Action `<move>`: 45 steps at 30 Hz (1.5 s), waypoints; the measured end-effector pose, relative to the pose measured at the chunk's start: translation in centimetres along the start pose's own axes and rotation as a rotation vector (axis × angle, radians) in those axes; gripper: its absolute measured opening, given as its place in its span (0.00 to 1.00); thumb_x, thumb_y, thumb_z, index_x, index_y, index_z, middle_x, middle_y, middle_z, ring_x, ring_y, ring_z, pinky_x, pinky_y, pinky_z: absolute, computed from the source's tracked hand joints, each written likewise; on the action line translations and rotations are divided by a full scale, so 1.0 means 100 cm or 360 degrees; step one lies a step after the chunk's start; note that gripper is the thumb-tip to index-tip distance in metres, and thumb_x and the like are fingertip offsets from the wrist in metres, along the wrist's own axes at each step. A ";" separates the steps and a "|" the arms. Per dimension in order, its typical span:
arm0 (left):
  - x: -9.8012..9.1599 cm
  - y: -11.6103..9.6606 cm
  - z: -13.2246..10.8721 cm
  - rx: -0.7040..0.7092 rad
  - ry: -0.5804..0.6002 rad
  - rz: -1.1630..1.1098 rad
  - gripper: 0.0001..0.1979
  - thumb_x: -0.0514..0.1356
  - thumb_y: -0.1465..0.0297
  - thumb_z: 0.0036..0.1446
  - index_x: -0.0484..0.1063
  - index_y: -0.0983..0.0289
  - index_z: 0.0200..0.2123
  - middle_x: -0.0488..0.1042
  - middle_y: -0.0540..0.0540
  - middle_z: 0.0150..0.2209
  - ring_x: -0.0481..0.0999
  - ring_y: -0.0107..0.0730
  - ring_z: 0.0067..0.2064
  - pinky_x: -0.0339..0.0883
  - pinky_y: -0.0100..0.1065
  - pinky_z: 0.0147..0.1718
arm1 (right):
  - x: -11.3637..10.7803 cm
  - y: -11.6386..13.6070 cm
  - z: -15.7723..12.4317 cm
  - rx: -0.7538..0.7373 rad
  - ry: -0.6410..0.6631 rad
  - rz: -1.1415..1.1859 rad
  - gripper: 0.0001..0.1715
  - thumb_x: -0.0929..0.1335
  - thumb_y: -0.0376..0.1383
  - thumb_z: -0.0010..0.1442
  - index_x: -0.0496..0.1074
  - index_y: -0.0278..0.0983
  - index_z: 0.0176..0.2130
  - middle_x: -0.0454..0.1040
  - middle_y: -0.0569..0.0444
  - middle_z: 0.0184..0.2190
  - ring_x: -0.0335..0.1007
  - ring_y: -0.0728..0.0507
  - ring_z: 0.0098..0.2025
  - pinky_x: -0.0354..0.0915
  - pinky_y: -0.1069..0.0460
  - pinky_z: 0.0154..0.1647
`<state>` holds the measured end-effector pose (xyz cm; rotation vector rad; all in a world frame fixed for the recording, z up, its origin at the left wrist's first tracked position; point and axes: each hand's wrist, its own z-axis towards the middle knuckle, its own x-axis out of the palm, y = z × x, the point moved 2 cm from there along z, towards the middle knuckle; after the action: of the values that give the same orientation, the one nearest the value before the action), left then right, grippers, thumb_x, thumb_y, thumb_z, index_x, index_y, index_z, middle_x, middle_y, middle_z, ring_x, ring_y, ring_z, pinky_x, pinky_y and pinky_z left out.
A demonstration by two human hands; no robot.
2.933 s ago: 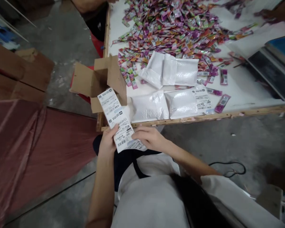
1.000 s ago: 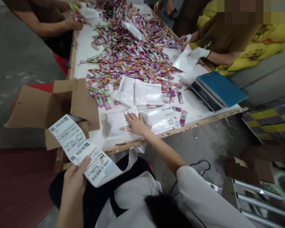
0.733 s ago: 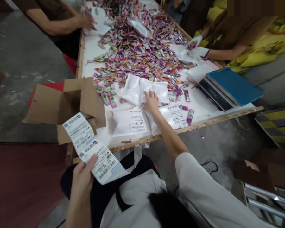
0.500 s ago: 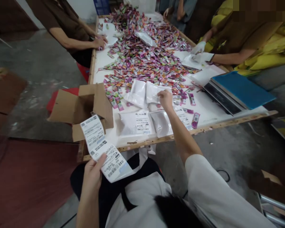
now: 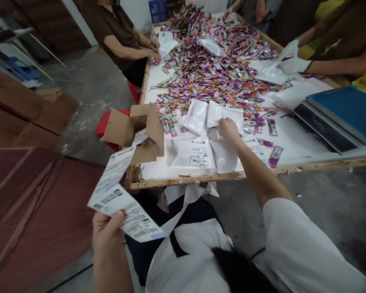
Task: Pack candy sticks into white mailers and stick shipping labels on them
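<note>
My left hand (image 5: 108,232) pinches a folded strip of printed shipping labels (image 5: 134,215) between thumb and fingers, left of my lap. The strip's tail hangs across my lap below the table edge. Over the table, my right hand (image 5: 230,131) has its fingers closed at the lower edge of a white mailer bag (image 5: 215,113); the fingertips are partly hidden. Another white mailer bag (image 5: 197,116) lies against it on the left. Nearer me are a labelled mailer bag (image 5: 183,154) and a second labelled one (image 5: 225,156), partly covered by my right forearm.
An open cardboard box (image 5: 154,134) stands at the table's left corner. Small colourful packets (image 5: 207,77) are heaped down the middle. A blue folder-like object (image 5: 344,112) lies at the right. Co-workers handle white bags on both sides, one with gloved hands (image 5: 294,61).
My view has turned left, so the table sits further right. The label strip in my left hand has folded and swung left. My right hand stays at the same mailer bag.
</note>
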<state>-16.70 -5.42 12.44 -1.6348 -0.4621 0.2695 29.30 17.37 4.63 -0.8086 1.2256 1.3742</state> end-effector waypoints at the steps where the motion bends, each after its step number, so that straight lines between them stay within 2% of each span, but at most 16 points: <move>1: 0.002 0.006 -0.001 -0.0047 0.0042 0.0041 0.17 0.76 0.61 0.27 0.77 0.61 0.21 0.79 0.52 0.23 0.77 0.38 0.23 0.73 0.35 0.22 | -0.012 -0.005 0.003 0.0036 -0.0068 0.0016 0.17 0.62 0.23 0.56 0.72 0.31 0.43 0.71 0.40 0.40 0.64 0.39 0.40 0.59 0.48 0.42; 4: 0.017 0.025 0.000 -0.0229 0.0237 0.0185 0.15 0.76 0.63 0.31 0.80 0.65 0.22 0.80 0.57 0.25 0.79 0.43 0.25 0.74 0.36 0.25 | -0.057 -0.019 -0.003 0.0057 -0.0334 0.0029 0.19 0.60 0.22 0.55 0.70 0.32 0.45 0.71 0.37 0.43 0.64 0.38 0.46 0.60 0.45 0.46; 7: 0.036 0.038 0.004 -0.0357 0.0407 0.0279 0.17 0.76 0.61 0.36 0.82 0.66 0.28 0.83 0.60 0.30 0.81 0.48 0.31 0.76 0.40 0.31 | -0.092 -0.007 -0.045 -0.0223 -0.0479 -0.0004 0.18 0.61 0.24 0.54 0.69 0.33 0.44 0.70 0.35 0.42 0.64 0.36 0.48 0.61 0.44 0.46; 9: 0.048 0.042 0.006 -0.0414 0.0505 0.0307 0.19 0.76 0.59 0.37 0.83 0.66 0.30 0.83 0.61 0.33 0.82 0.49 0.34 0.77 0.42 0.34 | -0.094 0.019 -0.089 -0.0538 -0.0345 -0.0032 0.15 0.62 0.24 0.53 0.69 0.34 0.41 0.71 0.37 0.38 0.65 0.36 0.43 0.62 0.43 0.44; 11: 0.058 0.043 0.008 -0.0440 0.0581 0.0320 0.20 0.76 0.58 0.37 0.83 0.66 0.30 0.83 0.62 0.34 0.82 0.49 0.35 0.77 0.43 0.36 | -0.081 0.051 -0.134 -0.0806 -0.0012 -0.0068 0.12 0.63 0.23 0.52 0.70 0.36 0.35 0.71 0.41 0.33 0.65 0.36 0.38 0.64 0.42 0.45; 13: 0.065 0.043 0.009 -0.0445 0.0626 0.0321 0.20 0.76 0.57 0.37 0.83 0.66 0.31 0.84 0.62 0.35 0.82 0.49 0.36 0.77 0.43 0.37 | -0.066 0.077 -0.166 -0.0891 0.0308 -0.0086 0.11 0.64 0.23 0.52 0.71 0.36 0.33 0.73 0.42 0.33 0.68 0.36 0.39 0.64 0.40 0.51; 15: 0.069 0.042 0.008 -0.0441 0.0663 0.0334 0.20 0.75 0.57 0.38 0.83 0.66 0.31 0.84 0.62 0.36 0.82 0.49 0.36 0.77 0.43 0.37 | -0.060 0.092 -0.180 -0.0820 0.0469 0.0000 0.12 0.64 0.22 0.53 0.72 0.35 0.35 0.74 0.43 0.35 0.70 0.35 0.41 0.64 0.40 0.52; 18: 0.068 0.044 0.003 -0.0396 0.0719 0.0365 0.18 0.75 0.58 0.40 0.83 0.65 0.31 0.84 0.61 0.36 0.82 0.49 0.37 0.77 0.43 0.38 | -0.072 0.107 -0.180 -0.0609 0.0405 0.0431 0.12 0.65 0.27 0.60 0.73 0.34 0.43 0.74 0.43 0.40 0.72 0.36 0.43 0.68 0.43 0.45; 20: 0.066 0.047 -0.002 -0.0363 0.0757 0.0399 0.17 0.74 0.59 0.41 0.83 0.65 0.32 0.84 0.61 0.37 0.82 0.50 0.38 0.77 0.43 0.39 | -0.079 0.125 -0.178 -0.0572 0.0364 0.0859 0.19 0.67 0.33 0.63 0.69 0.37 0.54 0.73 0.45 0.44 0.73 0.39 0.43 0.70 0.45 0.42; 22: 0.063 0.049 -0.005 -0.0357 0.0783 0.0416 0.18 0.75 0.60 0.39 0.83 0.65 0.32 0.84 0.61 0.38 0.82 0.50 0.40 0.77 0.44 0.42 | -0.076 0.151 -0.183 -0.0667 0.0399 0.1289 0.27 0.67 0.33 0.63 0.64 0.40 0.61 0.74 0.47 0.46 0.75 0.43 0.40 0.72 0.48 0.39; 25: 0.060 0.050 -0.004 -0.0507 0.0745 0.0167 0.24 0.76 0.56 0.36 0.83 0.65 0.35 0.84 0.62 0.39 0.82 0.53 0.44 0.76 0.45 0.45 | -0.064 0.186 -0.196 -0.0886 0.0341 0.1693 0.21 0.64 0.28 0.64 0.68 0.41 0.55 0.76 0.51 0.43 0.75 0.47 0.38 0.72 0.52 0.38; 28: 0.063 0.046 0.002 -0.0735 0.0593 -0.0230 0.28 0.74 0.49 0.36 0.82 0.66 0.35 0.83 0.63 0.40 0.81 0.58 0.47 0.76 0.48 0.44 | -0.062 0.198 -0.208 -0.1134 0.0229 0.1728 0.17 0.62 0.24 0.64 0.71 0.40 0.47 0.76 0.52 0.39 0.75 0.47 0.39 0.71 0.53 0.40; 31: 0.072 0.043 0.008 -0.0742 0.0438 -0.0250 0.27 0.78 0.59 0.30 0.81 0.67 0.34 0.83 0.64 0.37 0.81 0.59 0.47 0.77 0.48 0.44 | -0.072 0.192 -0.213 -0.1256 0.0193 0.1632 0.18 0.60 0.23 0.64 0.70 0.40 0.47 0.75 0.50 0.40 0.74 0.46 0.41 0.71 0.53 0.40; 33: 0.080 0.042 0.010 -0.0656 0.0359 -0.0217 0.26 0.78 0.63 0.29 0.81 0.68 0.34 0.83 0.63 0.37 0.82 0.58 0.46 0.77 0.48 0.44 | -0.079 0.186 -0.213 -0.1232 0.0144 0.1573 0.17 0.60 0.24 0.65 0.70 0.40 0.46 0.75 0.51 0.40 0.74 0.46 0.42 0.70 0.52 0.41; 38: 0.094 0.038 0.007 -0.0406 0.0185 -0.0283 0.24 0.78 0.62 0.32 0.81 0.66 0.35 0.83 0.61 0.41 0.82 0.55 0.47 0.76 0.47 0.46 | -0.078 0.182 -0.209 -0.1004 0.0100 0.1576 0.11 0.66 0.28 0.64 0.68 0.39 0.47 0.74 0.53 0.37 0.72 0.47 0.36 0.69 0.54 0.37; 45: 0.098 0.042 0.007 -0.0410 0.0129 -0.0258 0.23 0.78 0.63 0.30 0.81 0.66 0.32 0.84 0.61 0.39 0.83 0.50 0.42 0.77 0.43 0.42 | -0.074 0.183 -0.206 -0.1057 0.0047 0.1544 0.12 0.61 0.26 0.65 0.69 0.39 0.42 0.74 0.51 0.39 0.73 0.46 0.41 0.69 0.53 0.39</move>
<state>-7.71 -0.73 9.09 -1.8389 -0.5824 0.0226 9.70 -2.45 10.84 -0.6716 1.2361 2.6556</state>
